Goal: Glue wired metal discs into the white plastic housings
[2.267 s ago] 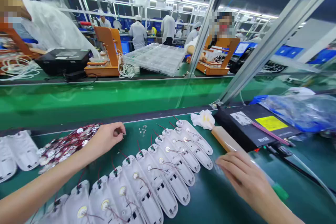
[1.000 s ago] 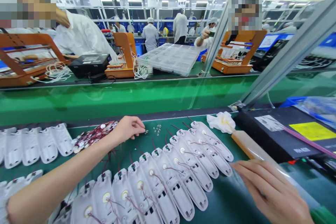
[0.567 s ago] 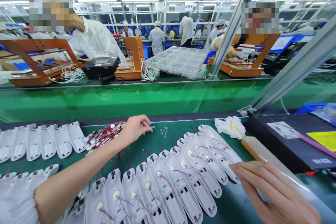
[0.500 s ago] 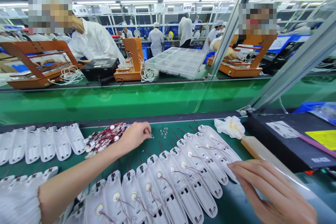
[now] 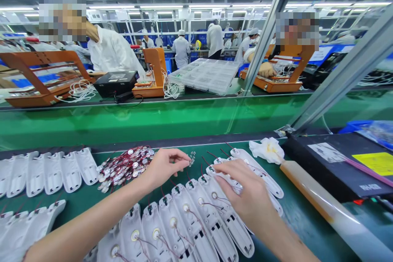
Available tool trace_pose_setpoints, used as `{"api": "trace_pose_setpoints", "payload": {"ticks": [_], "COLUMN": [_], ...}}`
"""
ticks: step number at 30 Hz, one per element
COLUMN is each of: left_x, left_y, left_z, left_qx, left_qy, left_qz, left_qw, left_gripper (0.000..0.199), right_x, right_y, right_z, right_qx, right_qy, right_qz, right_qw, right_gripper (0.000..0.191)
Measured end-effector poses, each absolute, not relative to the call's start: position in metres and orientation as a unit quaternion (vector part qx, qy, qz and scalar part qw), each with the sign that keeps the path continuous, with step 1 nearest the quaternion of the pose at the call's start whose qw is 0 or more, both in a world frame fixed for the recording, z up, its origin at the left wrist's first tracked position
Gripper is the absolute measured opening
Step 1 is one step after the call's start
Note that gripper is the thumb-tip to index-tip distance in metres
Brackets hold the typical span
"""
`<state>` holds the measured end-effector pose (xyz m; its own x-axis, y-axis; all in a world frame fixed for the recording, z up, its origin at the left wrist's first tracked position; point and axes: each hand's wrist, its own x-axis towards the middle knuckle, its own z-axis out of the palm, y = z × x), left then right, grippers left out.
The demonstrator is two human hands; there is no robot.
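Though small parts (image 5: 192,156) lie beside left grip (image 5: 165,166), pinch unclear; right grip (image 5: 249,190) spread.

White shells (image 5: 193,198) partly behind right hand (image 5: 247,190)

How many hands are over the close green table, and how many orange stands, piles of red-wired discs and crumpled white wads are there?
Hands: 2 (left hand, right hand)
Orange stands: 3
Disc pile: 1
White wad: 1
Total: 7
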<state>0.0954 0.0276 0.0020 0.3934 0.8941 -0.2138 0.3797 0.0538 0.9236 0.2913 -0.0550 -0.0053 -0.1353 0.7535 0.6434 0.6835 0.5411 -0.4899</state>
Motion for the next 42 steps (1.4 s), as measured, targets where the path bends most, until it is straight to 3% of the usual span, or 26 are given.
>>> {"api": "trace_pose_setpoints", "payload": {"ticks": [4, 8, 20, 26, 32, 37, 42], "left_x": [0.097, 0.092, 0.080, 0.081, 0.083, 0.075, 0.064], "left_y": [0.023, 0.025, 0.030, 0.029, 0.032, 0.040, 0.048], "left_z": [0.006, 0.007, -0.002, -0.007, -0.012, -0.017, -0.024], "left_qx": [0.608, 0.582, 0.567, 0.602, 0.654, 0.670, 0.665], "left_qy": [0.474, 0.465, 0.479, 0.477, 0.496, 0.520, 0.533], "left_qz": [0.257, 0.278, 0.328, 0.325, 0.311, 0.266, 0.235], "left_qw": [0.583, 0.607, 0.584, 0.551, 0.479, 0.458, 0.468], "left_gripper": [0.032, 0.036, 0.040, 0.031, 0.006, 0.021, 0.026], "right_x": [0.269, 0.255, 0.242, 0.241, 0.241, 0.275, 0.356], "right_y": [-0.031, -0.013, -0.005, -0.012, -0.009, -0.022, -0.067], "right_z": [-0.012, -0.013, -0.014, -0.013, -0.014, -0.009, 0.002], "right_qx": [-0.491, -0.511, -0.547, -0.526, -0.509, -0.488, -0.501], "right_qy": [-0.754, -0.738, -0.687, -0.713, -0.715, -0.742, -0.780], "right_qz": [0.083, 0.141, 0.212, 0.197, 0.158, 0.120, 0.033], "right_qw": [0.428, 0.417, 0.429, 0.419, 0.453, 0.444, 0.373], "right_gripper": [0.023, 0.014, 0.011, 0.016, 0.014, 0.012, 0.007]}}
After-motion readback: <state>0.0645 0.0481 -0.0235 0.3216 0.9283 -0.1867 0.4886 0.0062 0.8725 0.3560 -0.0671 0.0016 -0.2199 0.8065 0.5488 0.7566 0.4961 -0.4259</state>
